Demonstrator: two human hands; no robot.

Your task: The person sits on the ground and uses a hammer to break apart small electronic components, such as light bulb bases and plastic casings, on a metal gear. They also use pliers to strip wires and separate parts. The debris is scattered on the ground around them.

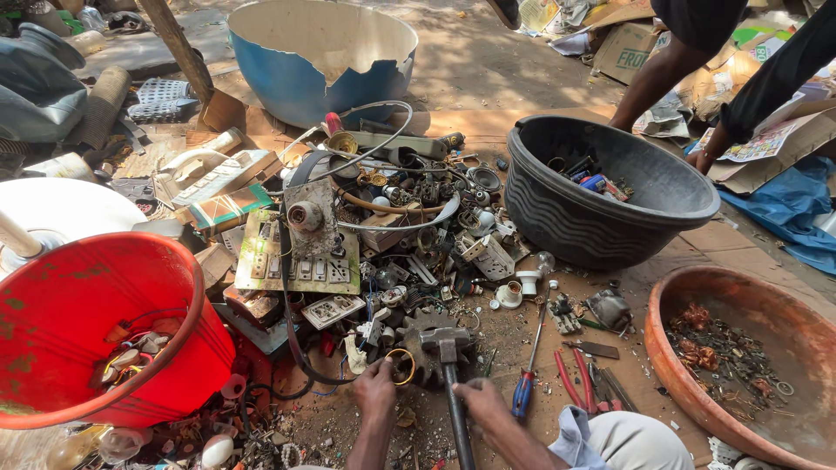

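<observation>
Left hand point(374, 389) pinches a brass ring point(401, 366) against the dark gear point(427, 348) on the ground; right hand point(482, 402) clenches the hammer point(449, 348) handle. A glancing blow could strike fingertips or flick the ring away

Red bucket point(96, 331): left side and base cut off by the frame edge.
Brown basin point(697, 400): right part runs out of frame.
Co-worker's arm point(653, 78): body cut off at top.
Hammer handle point(459, 431): lower end leaves the bottom edge.
Scrap pile point(409, 218): small parts too tangled to tell.
</observation>
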